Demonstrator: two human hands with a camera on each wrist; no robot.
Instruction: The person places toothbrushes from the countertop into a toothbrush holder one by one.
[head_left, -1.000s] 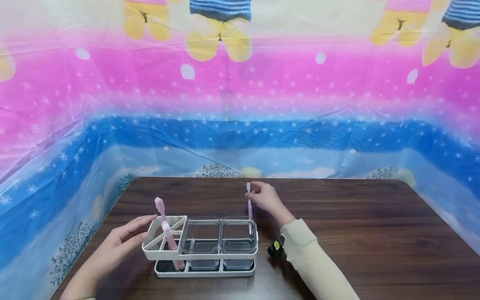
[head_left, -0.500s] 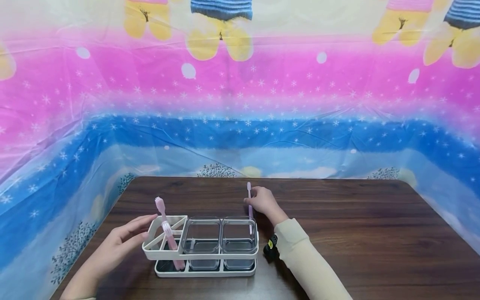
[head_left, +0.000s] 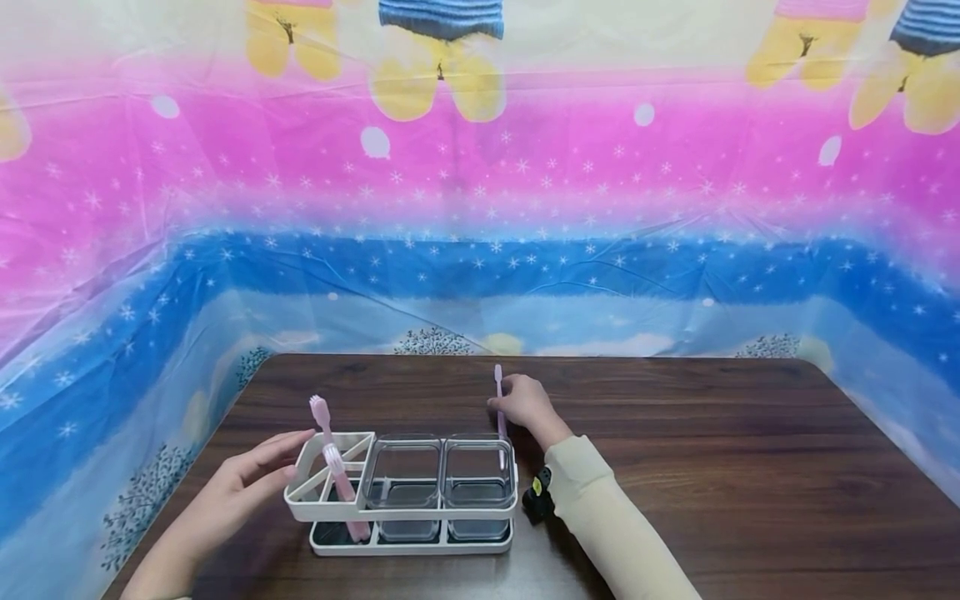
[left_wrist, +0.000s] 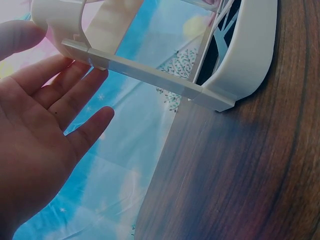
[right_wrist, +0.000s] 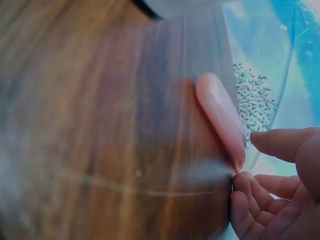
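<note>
A white toothbrush holder (head_left: 438, 514) with a dark base stands on the table. Its left compartments bear pink toothbrushes (head_left: 320, 412), apparently two, leaning left. Two clear cups (head_left: 405, 467) fill its other slots. My left hand (head_left: 232, 492) touches the holder's left end, thumb toward the front, fairly straight fingers at the far corner; the left wrist view shows the fingertips against the white wall. Behind the holder, my right hand (head_left: 528, 404) pinches a pale pink-lilac toothbrush (head_left: 498, 379) by its upper part. In the right wrist view that toothbrush's rounded handle (right_wrist: 217, 107) lies along the tabletop.
The dark wood-grain table (head_left: 712, 475) extends to both sides and behind the holder. A patterned cloth backdrop (head_left: 480, 267) rises along its back and sides. A black device with a yellow mark (head_left: 537, 496) sits by the right sleeve.
My right hand has lowered slightly toward me and its forearm has shifted left; it was still over the last half second. The left hand and holder stay put.
</note>
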